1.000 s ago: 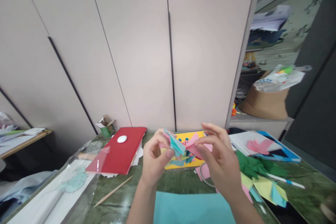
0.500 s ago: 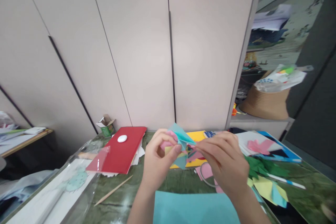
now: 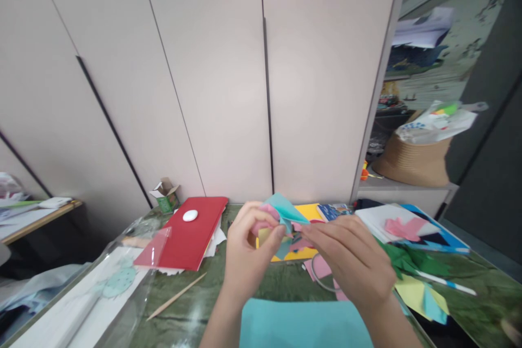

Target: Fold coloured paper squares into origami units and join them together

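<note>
Between my hands, above the table, is a folded paper flower [image 3: 284, 211] with turquoise, pink and pale yellow petals. My left hand [image 3: 253, 244] is closed around its left side, thumb and fingers pinching the paper. The fingertips of my right hand [image 3: 350, 253] are pressed together at the tip of a turquoise and pink petal on the right. Part of the flower is hidden behind my left fingers. Below my wrists lies a turquoise sheet of paper [image 3: 304, 323]. Pink paper pieces [image 3: 320, 267] and a grey ring [image 3: 318, 280] rest beneath my right hand.
A red folder [image 3: 193, 236] bears a white round lid [image 3: 190, 216]. A pointed wooden stick [image 3: 176, 296] lies left of my hands. On the right are a marker [image 3: 446, 283], yellow paper [image 3: 416, 293], green paper [image 3: 420, 261] and a pink paper flower [image 3: 403, 228]. Cabinet doors [image 3: 220, 76] stand behind.
My right hand has shifted slightly right and down, its fingers straighter and flatter. The paper flower has turned a little in my left hand, which stays closed on it.
</note>
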Available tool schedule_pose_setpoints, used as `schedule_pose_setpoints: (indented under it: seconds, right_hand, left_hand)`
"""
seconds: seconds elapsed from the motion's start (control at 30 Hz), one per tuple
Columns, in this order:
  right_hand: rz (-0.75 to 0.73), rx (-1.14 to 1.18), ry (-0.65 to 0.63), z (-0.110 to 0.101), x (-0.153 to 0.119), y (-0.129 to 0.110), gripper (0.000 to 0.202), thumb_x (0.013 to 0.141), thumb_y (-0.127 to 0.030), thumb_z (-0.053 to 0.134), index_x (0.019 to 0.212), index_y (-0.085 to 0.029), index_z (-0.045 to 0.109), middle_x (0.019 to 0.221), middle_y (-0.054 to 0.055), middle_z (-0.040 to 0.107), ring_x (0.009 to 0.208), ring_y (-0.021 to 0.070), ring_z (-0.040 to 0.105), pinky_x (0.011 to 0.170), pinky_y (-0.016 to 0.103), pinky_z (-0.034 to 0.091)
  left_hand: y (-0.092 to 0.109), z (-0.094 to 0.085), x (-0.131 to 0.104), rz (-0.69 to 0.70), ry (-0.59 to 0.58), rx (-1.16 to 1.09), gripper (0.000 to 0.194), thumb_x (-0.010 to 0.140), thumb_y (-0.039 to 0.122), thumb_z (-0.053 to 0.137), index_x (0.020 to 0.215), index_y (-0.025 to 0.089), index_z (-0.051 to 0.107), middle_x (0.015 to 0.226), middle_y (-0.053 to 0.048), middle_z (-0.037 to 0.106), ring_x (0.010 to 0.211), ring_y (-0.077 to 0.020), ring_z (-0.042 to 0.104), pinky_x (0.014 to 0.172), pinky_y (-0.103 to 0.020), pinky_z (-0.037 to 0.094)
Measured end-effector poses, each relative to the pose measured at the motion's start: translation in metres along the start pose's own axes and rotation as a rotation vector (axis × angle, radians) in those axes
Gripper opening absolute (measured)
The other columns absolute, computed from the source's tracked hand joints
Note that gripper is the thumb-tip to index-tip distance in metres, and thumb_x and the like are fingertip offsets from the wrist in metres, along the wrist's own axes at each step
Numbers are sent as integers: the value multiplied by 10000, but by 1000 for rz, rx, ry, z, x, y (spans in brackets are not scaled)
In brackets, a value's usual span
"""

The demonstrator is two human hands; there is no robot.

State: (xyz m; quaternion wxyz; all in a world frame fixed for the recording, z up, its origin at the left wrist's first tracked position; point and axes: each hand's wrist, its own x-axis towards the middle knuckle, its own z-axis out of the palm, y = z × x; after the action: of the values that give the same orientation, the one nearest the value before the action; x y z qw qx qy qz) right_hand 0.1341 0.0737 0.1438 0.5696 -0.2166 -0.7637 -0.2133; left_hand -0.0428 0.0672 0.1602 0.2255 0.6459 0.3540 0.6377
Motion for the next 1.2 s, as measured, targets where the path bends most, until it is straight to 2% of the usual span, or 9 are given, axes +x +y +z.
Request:
schedule_pose_setpoints:
  seconds: [0.17,0.43,0.57,0.77,0.93,1.07,1.2]
  right_hand:
    - [-14,8,-63,-1,5,0,316,841,-84,553,1122,-210,625,928,52,735,803,182,659,690,331,499]
    - [5,-25,118,14,-5,-3,414,744,-3,641,1115,-184,655,868,72,699,827,197,644,730,337,551]
    - [-35,-60,124,16,-15,-3,469,732,9,642,1161,-178,635,910,74,705,890,212,657,751,321,568]
    - [-140,-168,101,7,-19,-5,280,820,-81,577,1056,-195,676,938,55,720,925,202,664,806,330,583]
    - [-192,-180,111,5,-15,-6,218,828,-75,561,981,-163,689,912,60,715,938,184,656,854,312,571]
    - [-192,-182,108,5,-14,-6,224,827,-72,564,974,-191,684,913,43,711,941,174,650,836,309,578]
    - [-145,-143,104,4,-14,-6,259,811,-61,575,1010,-199,669,931,44,703,951,186,643,844,345,579]
  left_hand:
    - [-4,0,2,5,39,-6,88,764,205,650,694,188,600,804,-26,547,783,-164,545,679,-264,433]
    - [-11,2,1,117,92,-28,77,758,155,657,722,201,608,789,-13,540,811,-154,538,711,-254,436]
    - [-10,3,-1,153,98,-46,82,764,159,651,725,202,594,792,-14,539,789,-154,545,701,-259,441]
    - [-12,2,-1,83,89,-168,98,757,198,662,694,198,586,794,-18,532,824,-175,570,735,-285,454]
    - [-16,1,0,28,77,-241,106,750,222,672,685,196,593,800,-24,534,845,-188,577,731,-292,456]
    - [-15,1,-1,128,69,-221,88,746,177,672,702,197,599,886,-47,600,909,-209,602,731,-307,478]
    - [-18,2,-3,327,48,-139,98,753,113,654,732,194,604,995,-59,625,904,-204,635,758,-337,511]
